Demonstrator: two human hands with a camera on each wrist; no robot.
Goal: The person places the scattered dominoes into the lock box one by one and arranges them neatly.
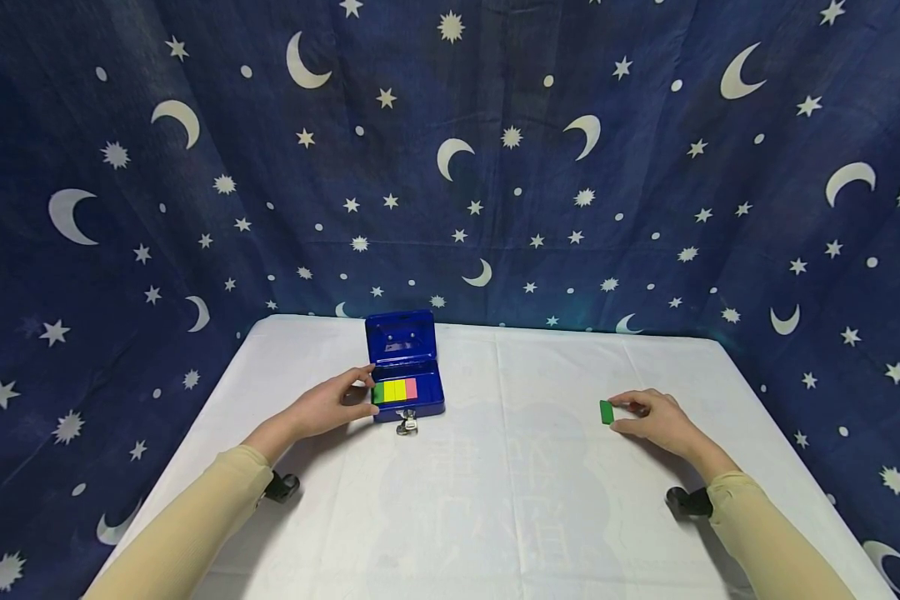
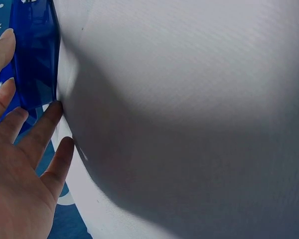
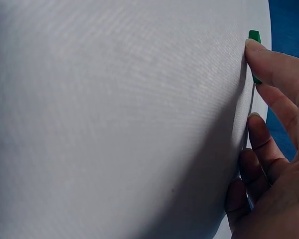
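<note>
A blue metal box [image 1: 429, 398] stands on the table with its lid [image 1: 401, 337] raised. Inside it, a row of small blocks lies side by side: a green one [image 1: 378, 392], yellow ones [image 1: 394, 391] and a pink one [image 1: 411, 388]. My left hand [image 1: 326, 403] touches the box's left end, fingers spread and fairly straight; in the left wrist view its fingertips lie against the blue wall [image 2: 37, 59]. Well to the right, my right hand [image 1: 658, 422] pinches a green block [image 1: 607, 412] between thumb and fingers. The right wrist view shows that block [image 3: 254, 35] partly covered by the thumb.
A metal latch [image 1: 407, 422] hangs at the box's front. White cloth [image 1: 495, 500] covers the table, and a dark blue curtain with moons and stars [image 1: 495, 100] surrounds its back and sides. Black wrist mounts [image 1: 281, 487] sit under both forearms.
</note>
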